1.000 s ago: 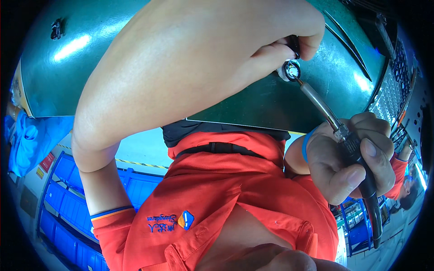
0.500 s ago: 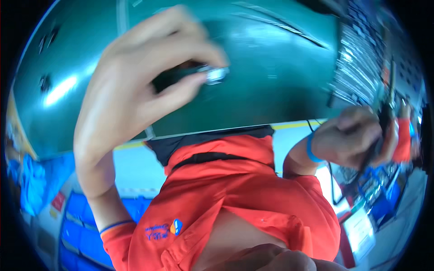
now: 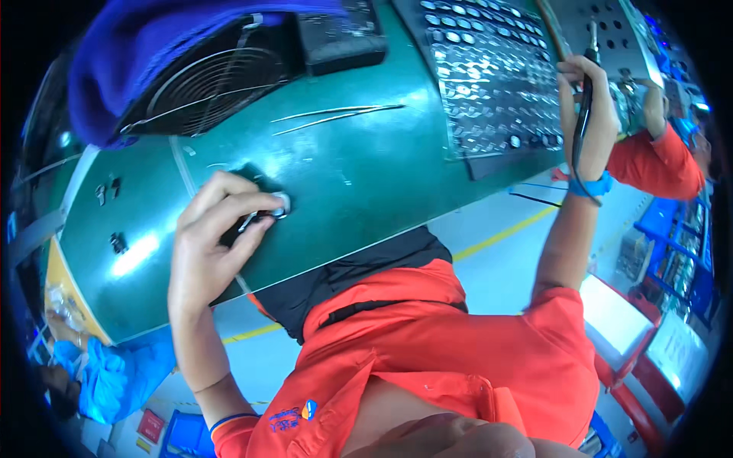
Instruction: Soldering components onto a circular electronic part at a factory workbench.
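My left hand (image 3: 212,233) is over the green tabletop (image 3: 359,179), its thumb and fingers pinching a small, shiny round metal piece (image 3: 282,204). Most of that piece's far side is hidden by the fingers. On the right, my raised right hand (image 3: 594,126) is wrapped round a slim black corded tool (image 3: 587,99) with a metal tip pointing away from me; it looks like a soldering iron. The tool's cord runs down past the blue wristband (image 3: 592,185). Beside that hand lies a clear tray (image 3: 489,84) of many small round shiny pieces. Long metal tweezers (image 3: 340,118) lie between my hands, touched by neither.
At the far left stands a fan with a wire guard (image 3: 217,84), draped with purple cloth (image 3: 107,84), next to a black box (image 3: 341,38). Small dark parts (image 3: 117,243) sit on the left of the table. A co-worker's red sleeve (image 3: 660,164) is close on the right.
The view has shifted, bringing in the fan and more of the tray. My right hand has moved up and away from me with the tool; my left still pinches the round piece, now nearer the tabletop.
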`<state>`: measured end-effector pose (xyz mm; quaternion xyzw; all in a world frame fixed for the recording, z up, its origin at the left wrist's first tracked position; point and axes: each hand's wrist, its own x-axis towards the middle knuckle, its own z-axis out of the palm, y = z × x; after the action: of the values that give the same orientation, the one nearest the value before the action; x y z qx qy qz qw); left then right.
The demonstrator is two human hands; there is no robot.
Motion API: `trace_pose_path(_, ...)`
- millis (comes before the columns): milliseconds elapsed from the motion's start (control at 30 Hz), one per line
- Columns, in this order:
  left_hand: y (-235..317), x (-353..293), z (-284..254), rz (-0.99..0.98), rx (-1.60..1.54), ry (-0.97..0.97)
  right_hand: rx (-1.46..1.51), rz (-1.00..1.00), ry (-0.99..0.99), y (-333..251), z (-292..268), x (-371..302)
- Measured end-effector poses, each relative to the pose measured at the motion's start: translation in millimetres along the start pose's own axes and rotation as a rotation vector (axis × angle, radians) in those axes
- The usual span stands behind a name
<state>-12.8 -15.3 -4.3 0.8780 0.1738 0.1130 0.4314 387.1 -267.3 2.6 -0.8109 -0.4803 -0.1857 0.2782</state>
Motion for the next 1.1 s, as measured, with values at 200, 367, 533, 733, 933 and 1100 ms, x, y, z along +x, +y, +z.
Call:
trace_pose_path(200, -12, -10, 1, 0.144, -0.136, 0.048, -0.043, 0.013, -0.148, 55, 33, 23)
trace_pose_path(367, -9, -38, -25, -0.054, -0.075, 0.357, 0.033, 0.116, -0.087, 56, 27, 25)
trace_pose_path(533, -76, -10, -129, -0.304, 0.32, 0.658, 0.37, -0.003, -0.064, -76, 15, -25)
trace_pose_path(733, -167, 52, -194, -0.372, 0.523, 0.616, 0.592, -0.011, -0.237, -216, 61, -69)
trace_pose_path(933, -214, 50, -219, -0.694, 1.012, 0.68, 0.585, -0.112, -0.174, -226, 68, -65)
trace_pose_path(1100, -194, 39, -238, -0.439, 0.711, 0.689, 0.533, -0.204, -0.253, -221, 64, -63)
